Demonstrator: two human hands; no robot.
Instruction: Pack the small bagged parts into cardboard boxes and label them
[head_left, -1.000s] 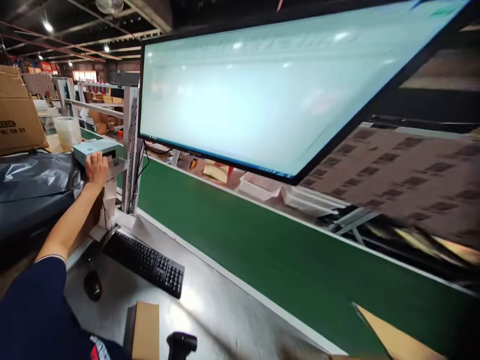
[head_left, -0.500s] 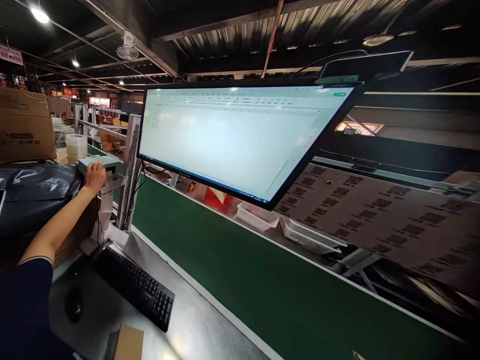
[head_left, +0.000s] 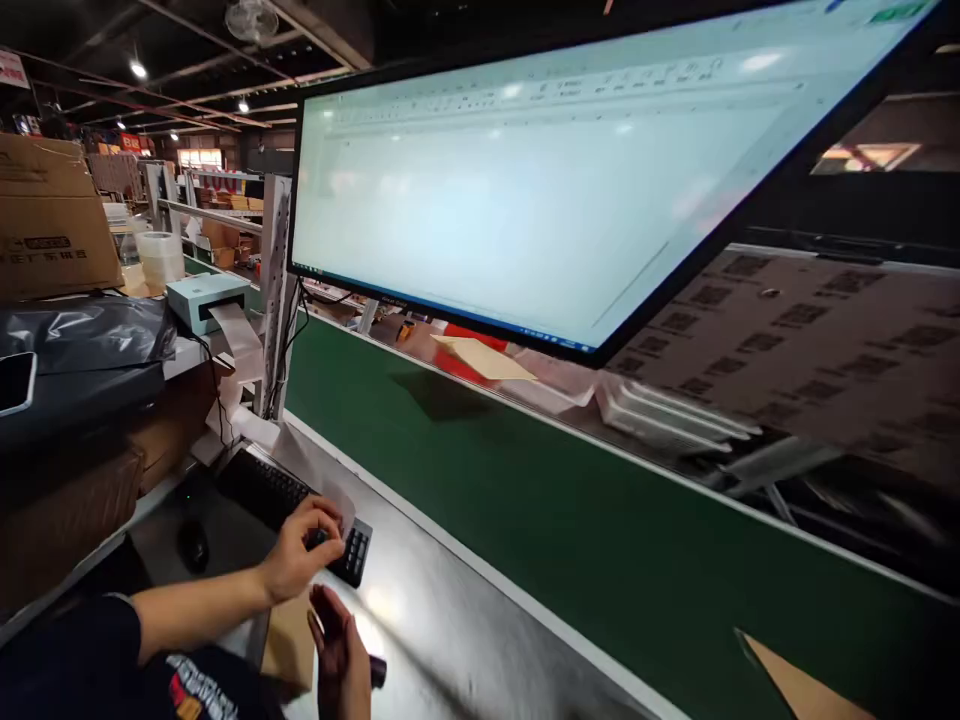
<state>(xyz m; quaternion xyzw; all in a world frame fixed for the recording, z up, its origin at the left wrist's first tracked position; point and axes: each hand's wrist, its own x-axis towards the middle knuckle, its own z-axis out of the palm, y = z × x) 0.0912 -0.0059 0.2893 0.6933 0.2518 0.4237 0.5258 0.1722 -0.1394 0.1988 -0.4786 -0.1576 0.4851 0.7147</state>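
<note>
The left hand (head_left: 296,552), over the right part of the long black plastic keyboard (head_left: 264,486), has its thumb and fingers curled in a pinch on a thin, pale, blurred slip of paper (head_left: 342,503), which overlaps the keyboard from this viewpoint. On the near side of the keyboard, the right hand (head_left: 343,655) is loosely spread, thumb apart from the fingers, beside a flat brown cardboard box (head_left: 289,640) and partly covering a dark cylindrical object (head_left: 378,672). A rounded black mouse (head_left: 193,545) also lies on the keyboard's near side. Beyond its left end sits a pale blue boxy printer (head_left: 204,298), a white paper strip (head_left: 244,345) hanging from its slot. A green conveyor belt (head_left: 495,470) runs beyond the keyboard, and a wide black-framed monitor (head_left: 450,220) hangs above it.
</note>
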